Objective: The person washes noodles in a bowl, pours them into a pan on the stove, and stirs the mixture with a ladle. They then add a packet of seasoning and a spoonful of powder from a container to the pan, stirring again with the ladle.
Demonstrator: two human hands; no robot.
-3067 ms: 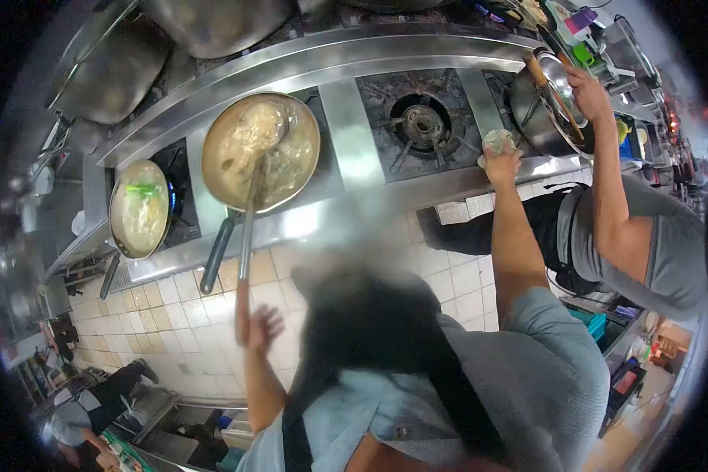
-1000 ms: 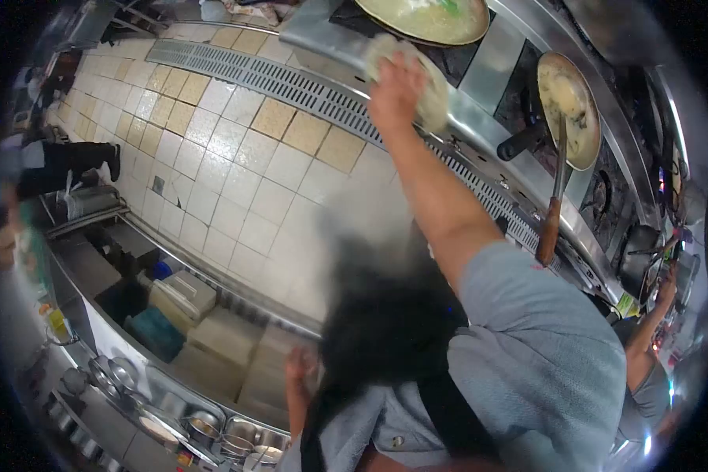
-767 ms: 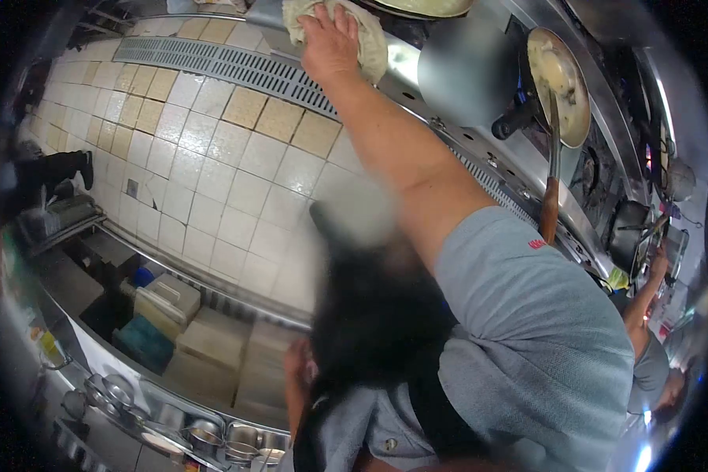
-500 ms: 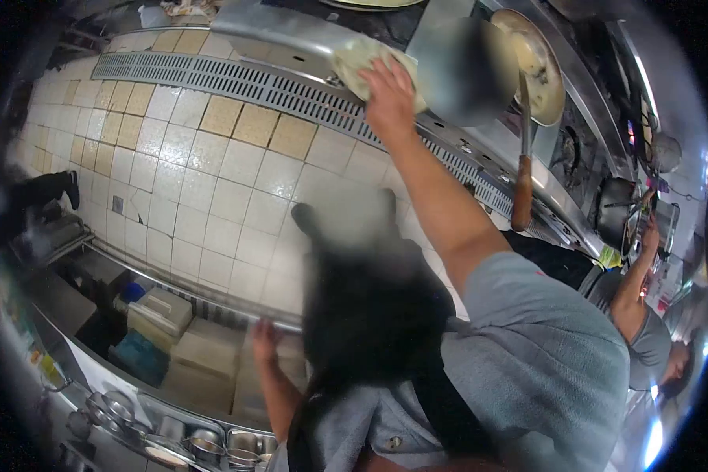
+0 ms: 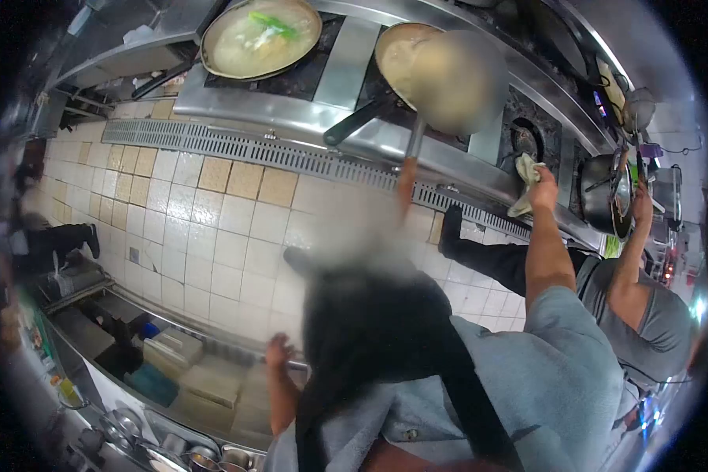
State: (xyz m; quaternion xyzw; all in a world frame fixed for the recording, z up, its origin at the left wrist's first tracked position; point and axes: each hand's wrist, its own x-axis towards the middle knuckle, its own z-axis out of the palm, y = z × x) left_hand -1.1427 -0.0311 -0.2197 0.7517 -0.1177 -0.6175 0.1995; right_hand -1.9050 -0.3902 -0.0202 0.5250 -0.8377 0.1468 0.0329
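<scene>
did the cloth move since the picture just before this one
Yes, rightward along the stove: the cloth was left of the pan nearer the bare burner, now right of it.

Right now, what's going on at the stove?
The person's right hand grips a pale, crumpled cloth at the front edge of the steel stove; the left hand is open, apparently empty. One round pan holds pale liquid and something green; a wooden-handled metal utensil reaches to a second, partly blurred pan. A co-worker's hand is near a dark round pot.
</scene>
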